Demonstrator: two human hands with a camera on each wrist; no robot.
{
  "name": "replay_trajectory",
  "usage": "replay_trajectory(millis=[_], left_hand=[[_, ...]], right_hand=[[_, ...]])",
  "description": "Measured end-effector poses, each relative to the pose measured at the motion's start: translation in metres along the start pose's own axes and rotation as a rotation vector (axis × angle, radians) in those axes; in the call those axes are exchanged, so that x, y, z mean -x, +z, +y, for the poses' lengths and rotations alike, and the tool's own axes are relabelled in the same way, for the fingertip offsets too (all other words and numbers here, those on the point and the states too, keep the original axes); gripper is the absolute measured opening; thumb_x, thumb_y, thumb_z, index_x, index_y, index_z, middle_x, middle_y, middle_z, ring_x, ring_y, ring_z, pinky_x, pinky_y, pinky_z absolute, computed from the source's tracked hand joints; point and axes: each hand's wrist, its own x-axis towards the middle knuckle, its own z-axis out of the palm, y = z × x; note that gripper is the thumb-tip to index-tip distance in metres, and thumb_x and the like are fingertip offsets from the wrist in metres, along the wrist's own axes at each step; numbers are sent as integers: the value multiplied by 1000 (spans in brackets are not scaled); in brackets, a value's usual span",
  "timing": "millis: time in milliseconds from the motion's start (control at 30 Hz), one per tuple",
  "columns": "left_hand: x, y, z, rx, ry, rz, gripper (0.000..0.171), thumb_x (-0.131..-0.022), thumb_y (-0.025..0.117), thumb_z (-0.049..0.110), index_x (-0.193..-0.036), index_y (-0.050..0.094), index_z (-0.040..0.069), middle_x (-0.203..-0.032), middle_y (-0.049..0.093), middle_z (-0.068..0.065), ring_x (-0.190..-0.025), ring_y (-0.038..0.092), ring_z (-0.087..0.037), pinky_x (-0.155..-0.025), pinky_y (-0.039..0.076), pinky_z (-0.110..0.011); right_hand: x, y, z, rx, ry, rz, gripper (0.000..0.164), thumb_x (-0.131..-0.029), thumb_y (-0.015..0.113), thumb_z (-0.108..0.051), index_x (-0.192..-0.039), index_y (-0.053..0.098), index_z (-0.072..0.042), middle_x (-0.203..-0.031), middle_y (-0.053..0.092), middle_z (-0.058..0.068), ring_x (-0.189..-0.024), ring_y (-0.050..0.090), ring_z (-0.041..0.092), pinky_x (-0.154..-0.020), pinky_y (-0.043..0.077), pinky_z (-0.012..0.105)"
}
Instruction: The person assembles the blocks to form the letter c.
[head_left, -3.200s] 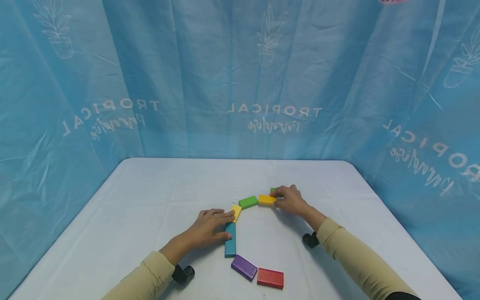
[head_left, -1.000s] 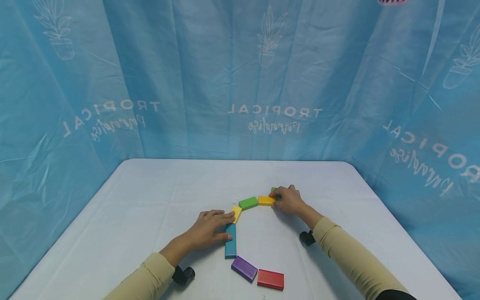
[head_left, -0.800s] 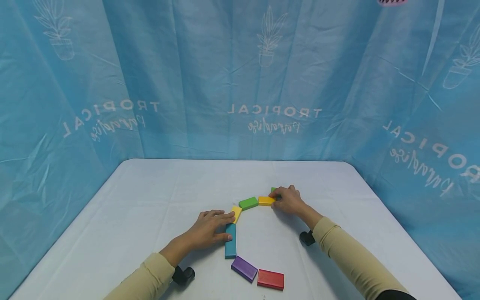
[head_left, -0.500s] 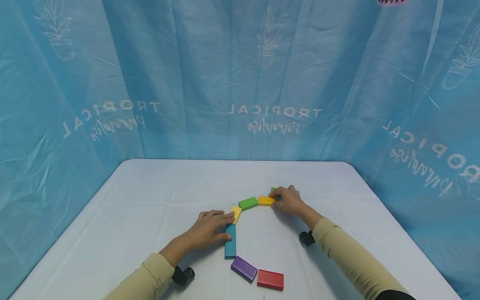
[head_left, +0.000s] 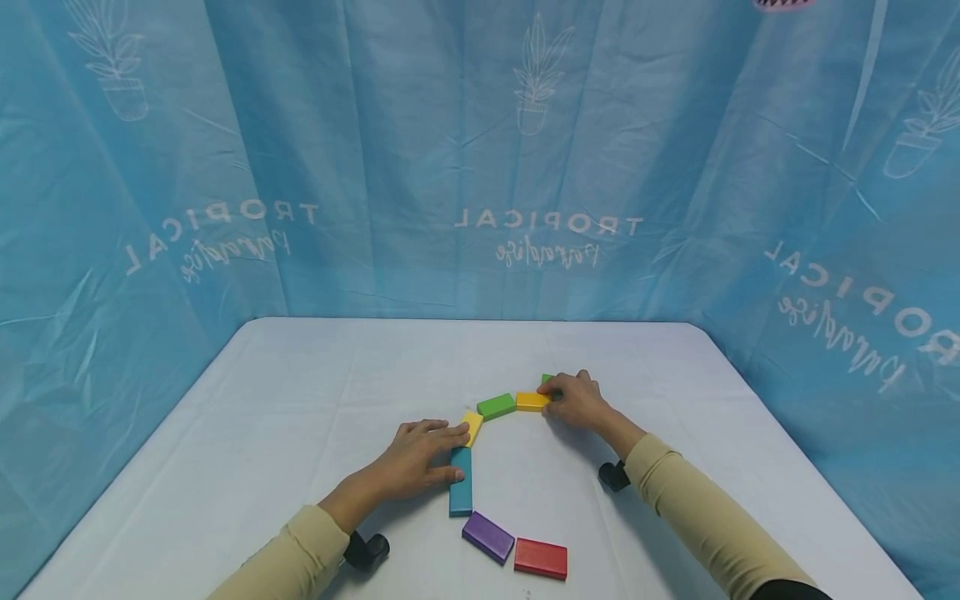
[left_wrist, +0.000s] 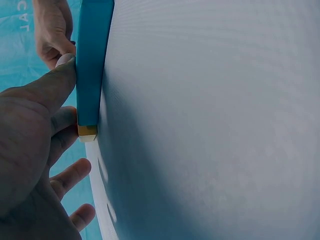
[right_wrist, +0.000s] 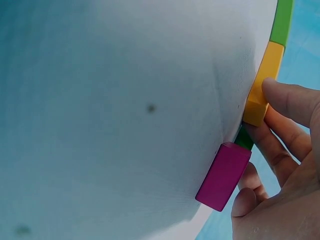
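Coloured wooden blocks lie in a curved row. My left hand [head_left: 422,458] touches the blue block [head_left: 461,496] with its thumb, while its index finger rests on the pale yellow block [head_left: 474,425]; the other fingers are spread. A deeper yellow block [head_left: 529,402] farther along is pinched by my right hand [head_left: 583,403], the thumb on its face in the right wrist view. Beyond that hand, partly hidden, is a dark green block [right_wrist: 244,138]. A magenta block [right_wrist: 224,176] shows beside the right fingers in the right wrist view and is hidden by the hand in the head view.
A light green block [head_left: 497,407] lies between the two yellow ones. Nearer me are a purple block [head_left: 488,537] and a red block [head_left: 541,558]. The white-covered table [head_left: 337,367] ends at a blue printed curtain [head_left: 405,167].
Since the oldest frame, my right forearm has shifted slightly left, its hand still at the deeper yellow block. My left hand and the blocks show no clear movement.
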Motion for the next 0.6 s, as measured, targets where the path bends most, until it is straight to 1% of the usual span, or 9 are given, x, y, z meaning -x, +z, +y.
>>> replay_trajectory(millis=[200, 367, 467, 600], left_hand=[[1, 0, 1, 1, 11, 17, 59, -88, 68, 40, -137, 54, 10, -144, 47, -2, -133, 36, -33, -102, 24, -57], [1, 1, 0, 3, 5, 10, 59, -89, 67, 40, -138, 54, 11, -145, 46, -2, -134, 35, -32, -102, 24, -57], [0, 2, -1, 4, 4, 6, 59, -89, 67, 41, -138, 54, 11, -145, 46, -1, -134, 35, -31, -102, 24, -57], [0, 2, -2, -4, 1, 5, 59, -89, 67, 42, -139, 53, 12, -145, 46, 0, -134, 35, -30, -103, 24, -56]], right_hand=[[-2, 0, 0, -3, -1, 0, 31, -79, 78, -16, -109, 73, -14, -118, 64, 5, -91, 41, 24, -77, 31, 41], [-3, 0, 2, -44, 5, 15, 29, -80, 76, -14, -109, 73, -13, -116, 65, 3, -92, 41, 23, -79, 31, 41], [-3, -3, 4, -97, 36, 28, 29, -81, 75, -15, -110, 72, -13, -113, 65, 0, -94, 42, 24, -78, 33, 40], [-3, -8, 6, -174, 113, 60, 32, -83, 75, -21, -114, 70, -16, -106, 63, -2, -100, 41, 28, -77, 39, 40]])
